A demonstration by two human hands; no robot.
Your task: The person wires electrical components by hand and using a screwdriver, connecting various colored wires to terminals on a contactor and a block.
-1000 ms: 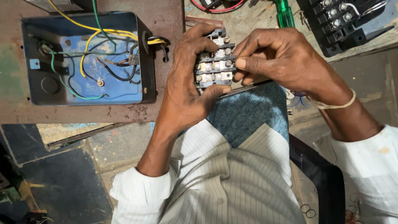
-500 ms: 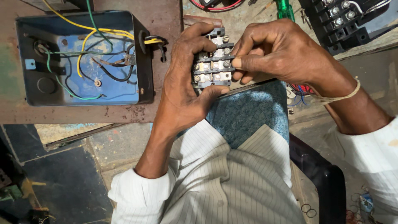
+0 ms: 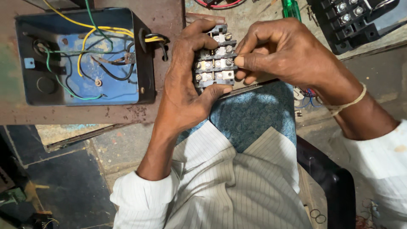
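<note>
The left hand point(image 3: 184, 91) is wrapped around a small grey terminal block point(image 3: 214, 59) — thumb pressed along its lower edge, fingers curled over the top end — so the block sits firmly clamped, held just above the person's lap. The right hand point(image 3: 282, 53) comes in from the other side, its fingers bunched and closed against the block's right edge, the fingertips point(image 3: 239, 61) pinched at one of the screw rows; whether they hold something tiny between them I cannot tell. Rows of screw heads and pale metal plates face up between the two hands. To the left of the gripping hand, just beside its knuckles, stands an open blue metal box point(image 3: 85, 55) with yellow, green and black wires looped inside it, resting on a rusty brown plate point(image 3: 85, 114). Beyond the right hand, well apart from the grip, lies a black contactor body point(image 3: 352, 21) with its own screws, and near it a green screwdriver handle point(image 3: 291, 8). A pale thread band point(image 3: 349, 101) circles the right wrist.
</note>
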